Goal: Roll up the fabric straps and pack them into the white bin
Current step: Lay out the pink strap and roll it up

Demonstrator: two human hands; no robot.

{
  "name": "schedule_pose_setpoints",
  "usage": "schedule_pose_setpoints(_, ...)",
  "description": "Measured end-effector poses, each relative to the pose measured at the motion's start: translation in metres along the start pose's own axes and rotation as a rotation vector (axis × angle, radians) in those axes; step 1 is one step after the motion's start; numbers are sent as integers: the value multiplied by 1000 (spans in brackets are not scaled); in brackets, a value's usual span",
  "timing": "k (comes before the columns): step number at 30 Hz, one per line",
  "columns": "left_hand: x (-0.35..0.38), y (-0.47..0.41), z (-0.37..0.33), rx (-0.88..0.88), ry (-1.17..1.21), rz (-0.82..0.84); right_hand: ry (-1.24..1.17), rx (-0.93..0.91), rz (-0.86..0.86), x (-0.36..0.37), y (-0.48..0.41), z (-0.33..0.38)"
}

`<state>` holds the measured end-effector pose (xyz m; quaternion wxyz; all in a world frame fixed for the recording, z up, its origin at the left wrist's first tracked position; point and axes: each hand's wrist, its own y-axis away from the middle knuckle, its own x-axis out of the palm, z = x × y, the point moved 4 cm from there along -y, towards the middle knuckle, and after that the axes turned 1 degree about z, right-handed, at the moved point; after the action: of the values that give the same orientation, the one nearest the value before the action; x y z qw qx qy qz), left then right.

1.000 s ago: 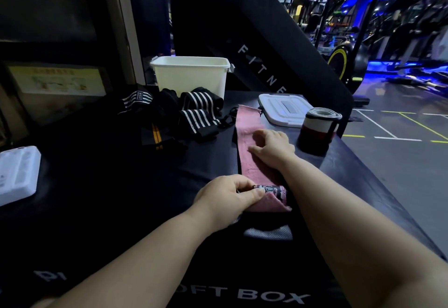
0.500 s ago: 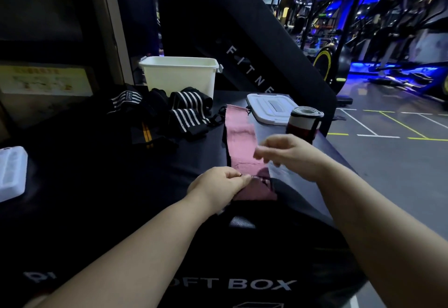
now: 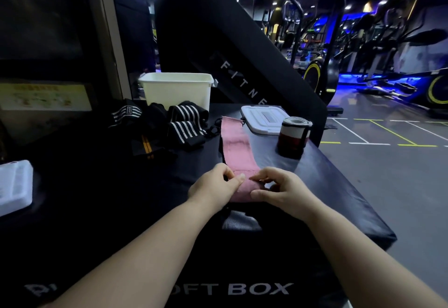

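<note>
Pinching the pink strap [image 3: 236,152] between them, left hand [image 3: 213,189] and right hand [image 3: 281,191] likely needed a tight, square first fold.

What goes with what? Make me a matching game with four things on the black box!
Things:
1. bin
2. lid
3. pink strap
4. roll

Where or how:
A. stands on end near the right edge
B. pinched by the left hand and the right hand
C. white, lies flat next to the roll
D. farthest back, behind the striped straps

Pairs: 1-D, 2-C, 3-B, 4-A
</note>
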<state>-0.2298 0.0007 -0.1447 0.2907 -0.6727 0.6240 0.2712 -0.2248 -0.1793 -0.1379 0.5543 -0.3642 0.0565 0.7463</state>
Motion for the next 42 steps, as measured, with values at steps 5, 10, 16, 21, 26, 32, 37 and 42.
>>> schedule_pose_setpoints(5, 3, 7, 4, 203, 35, -139, 31, 21, -38, -1, -4, -6)
schedule_pose_setpoints(10, 4, 7, 6, 312, 102, 18, 69, 32, -33, 1, -6, -5)
schedule_pose_setpoints(16, 8, 0, 6, 344, 43, -6, 46, 47, -64, 2, -5, -6)
schedule_pose_setpoints(21, 8, 2, 3, 359, 34, -24, 86, -17, -33, 1, -2, -3)
schedule_pose_setpoints(26, 8, 0, 4, 338, 46, -22, 109, -87, -16, 0, -1, -6)
schedule_pose_setpoints(32, 9, 0, 6, 319, 87, -7, 123, -118, -62, 2, 0, -12)
schedule_pose_setpoints(37, 6, 3, 6, 271, 120, 22, 106, -89, -50, 1, 1, -6)
schedule_pose_setpoints(42, 5, 6, 5, 201, 125, 69, 30, -8, -29, 3, -1, -7)
